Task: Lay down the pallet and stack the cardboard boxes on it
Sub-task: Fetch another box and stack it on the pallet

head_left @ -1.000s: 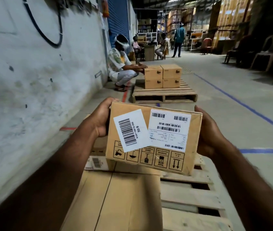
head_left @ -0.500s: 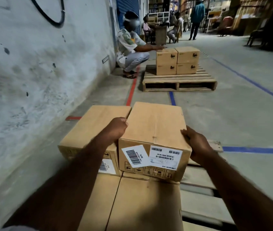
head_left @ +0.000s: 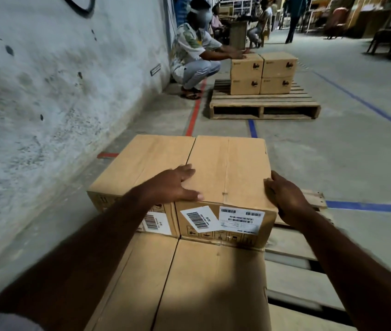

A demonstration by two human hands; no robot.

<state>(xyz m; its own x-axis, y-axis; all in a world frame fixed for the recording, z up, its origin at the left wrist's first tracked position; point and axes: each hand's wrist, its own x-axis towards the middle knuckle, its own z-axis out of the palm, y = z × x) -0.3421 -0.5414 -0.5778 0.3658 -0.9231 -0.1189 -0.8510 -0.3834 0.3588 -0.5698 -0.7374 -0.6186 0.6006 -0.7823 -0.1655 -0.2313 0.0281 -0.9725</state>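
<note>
Brown cardboard box with white barcode labels (head_left: pixel 228 177) sits between hands, down on slatted wooden pallet (head_left: pixel 292 249), flush against plain brown neighbour box (head_left: pixel 142 161) just beyond left hand. Left hand (head_left: pixel 175 185) flat on lid, fingers spread, probably pressing to seat it. Right hand (head_left: pixel 285 199) cups right wall, fingers curled over top edge, likely squaring it. Nearer cardboard boxes (head_left: pixel 189 283) under wrists.

Dim warehouse light, wide-angle bowed edges, motion-blurred foreground, dark far background.
</note>
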